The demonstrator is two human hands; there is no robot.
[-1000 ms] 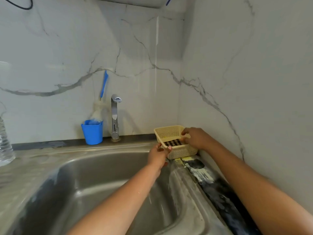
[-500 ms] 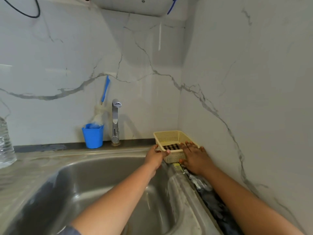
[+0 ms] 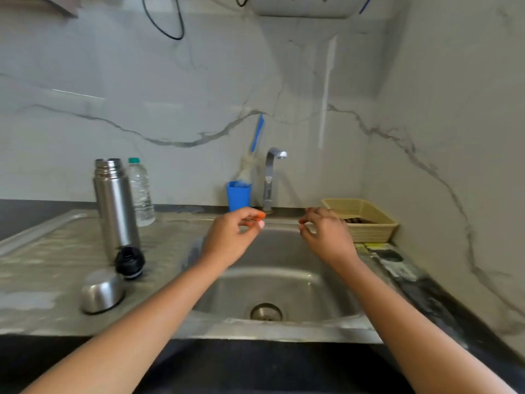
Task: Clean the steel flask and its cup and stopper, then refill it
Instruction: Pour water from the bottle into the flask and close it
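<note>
drainboard point(image 3: 42, 251) | flask point(image 3: 116, 206) upright, stopper point(image 3: 130, 263), cup point(image 3: 102, 291) inverted, bottle point(image 3: 140, 194) | basket point(image 3: 366, 233) R of sink point(image 3: 284, 280)

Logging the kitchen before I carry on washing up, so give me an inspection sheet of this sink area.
Surface: steel drainboard left of the sink; no water seen running from the tap.
Job's things: flask upright on the drainboard, neck uncovered; stopper in front of it; cup mouth-down, nearest the camera.
Clutter: water bottle just behind the flask; blue cup holding a brush beside the tap; basket in the right corner.
Hands: left hand and right hand above the sink, fingers loosely curled, holding nothing.
Cables: black cable looping on the wall at top.
Surroundings: marbled walls; white appliance overhead, cut off.
</note>
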